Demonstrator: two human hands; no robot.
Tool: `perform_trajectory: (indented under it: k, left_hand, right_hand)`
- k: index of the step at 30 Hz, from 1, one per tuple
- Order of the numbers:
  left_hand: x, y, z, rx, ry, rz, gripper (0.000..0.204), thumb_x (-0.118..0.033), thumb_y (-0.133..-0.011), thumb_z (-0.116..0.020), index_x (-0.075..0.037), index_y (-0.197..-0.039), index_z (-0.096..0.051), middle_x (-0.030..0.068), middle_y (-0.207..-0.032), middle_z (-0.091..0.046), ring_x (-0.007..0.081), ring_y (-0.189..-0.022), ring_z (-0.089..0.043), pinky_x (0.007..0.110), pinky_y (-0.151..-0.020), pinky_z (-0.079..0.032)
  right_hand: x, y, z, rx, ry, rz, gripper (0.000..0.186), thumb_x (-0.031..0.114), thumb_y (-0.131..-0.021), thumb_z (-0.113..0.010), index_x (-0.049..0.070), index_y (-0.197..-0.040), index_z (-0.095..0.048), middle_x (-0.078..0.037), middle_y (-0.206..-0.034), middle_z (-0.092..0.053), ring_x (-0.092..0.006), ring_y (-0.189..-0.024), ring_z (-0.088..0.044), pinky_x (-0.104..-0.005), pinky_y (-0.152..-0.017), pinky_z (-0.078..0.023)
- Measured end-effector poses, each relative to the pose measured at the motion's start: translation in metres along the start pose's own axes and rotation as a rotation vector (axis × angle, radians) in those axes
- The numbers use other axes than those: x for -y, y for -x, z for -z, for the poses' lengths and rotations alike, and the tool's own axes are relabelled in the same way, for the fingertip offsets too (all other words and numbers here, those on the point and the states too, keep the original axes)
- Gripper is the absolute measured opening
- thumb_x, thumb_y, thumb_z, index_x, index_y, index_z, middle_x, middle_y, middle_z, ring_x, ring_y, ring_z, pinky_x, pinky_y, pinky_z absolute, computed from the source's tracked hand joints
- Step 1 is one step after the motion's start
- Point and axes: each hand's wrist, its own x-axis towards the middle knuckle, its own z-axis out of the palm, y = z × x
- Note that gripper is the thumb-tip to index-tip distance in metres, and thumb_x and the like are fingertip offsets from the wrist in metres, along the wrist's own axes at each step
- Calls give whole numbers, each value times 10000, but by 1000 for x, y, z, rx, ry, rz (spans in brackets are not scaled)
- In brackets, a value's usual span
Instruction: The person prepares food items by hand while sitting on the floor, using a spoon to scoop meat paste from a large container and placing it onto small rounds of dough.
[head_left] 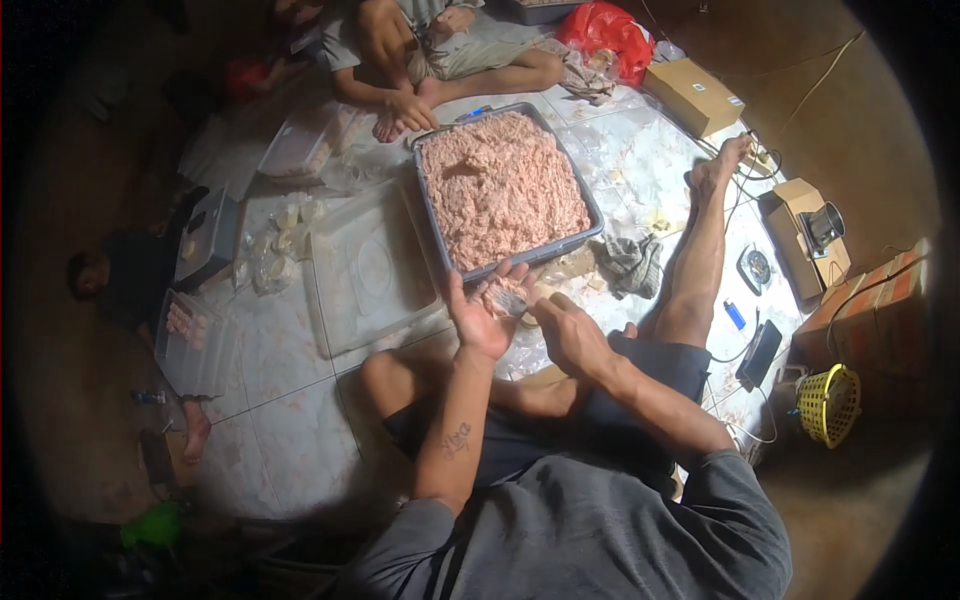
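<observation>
- You are cupping one portion of pink mince (492, 290) in your left hand (482, 325), palm up, fingers apart, just on the near side of the grey tub (433, 222).
- Your right hand (575, 340) is closing its fingers on what looks like one metal spoon (513, 303), handle mostly hidden; it is pointing leftward into the portion.
- Your left hand is lying nearer the tub, fingertips just beside its near rim.
- One bulk heap of mince (505, 190) is filling the tub, ahead of both hands.
- Around the tub, one clear plastic tray (375, 275) is lying just left; two cardboard boxes (693, 97) (808, 235) are sitting to the right, one yellow basket (829, 410) nearer you.
</observation>
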Motion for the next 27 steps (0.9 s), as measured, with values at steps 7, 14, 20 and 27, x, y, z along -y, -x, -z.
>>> perform_trajectory:
  k: [7,14,20,27]
  left_hand:
    - [-9,0,21,108,-93,44,905,-764,-929,-386,27,-1324,-579,211,-1182,-663,331,-1053,-651,504,-948,-529]
    - [-14,17,13,329,63,164,1025,-816,-901,-340,-20,-1545,-303,229,-1193,-669,305,-905,-690,486,-915,-531]
    - [-17,27,8,326,81,219,1045,-813,-913,-296,28,-1532,-304,312,-1376,-532,367,-1068,-653,509,-1026,-479]
    - [-22,30,32,278,49,198,1044,-793,-928,-286,104,-1452,-393,292,-1426,-500,407,-1325,-505,560,-1145,-363]
  right_hand:
    - [-8,-4,20,-385,-192,-89,128,-15,-872,-633,-15,-1001,-634,-235,-880,-630,-424,-805,-627,-454,-709,-489]
    - [-17,-17,14,-338,-203,9,122,-9,-865,-627,1,-986,-620,-218,-925,-596,-418,-846,-624,-455,-705,-497]
    - [-53,-46,-9,-333,141,-128,210,-6,-866,-592,18,-1068,-643,-216,-1002,-626,-435,-884,-629,-469,-740,-526]
    - [1,-33,39,207,106,276,307,79,-918,-573,81,-1220,-628,-159,-1058,-637,-381,-862,-654,-451,-730,-541]
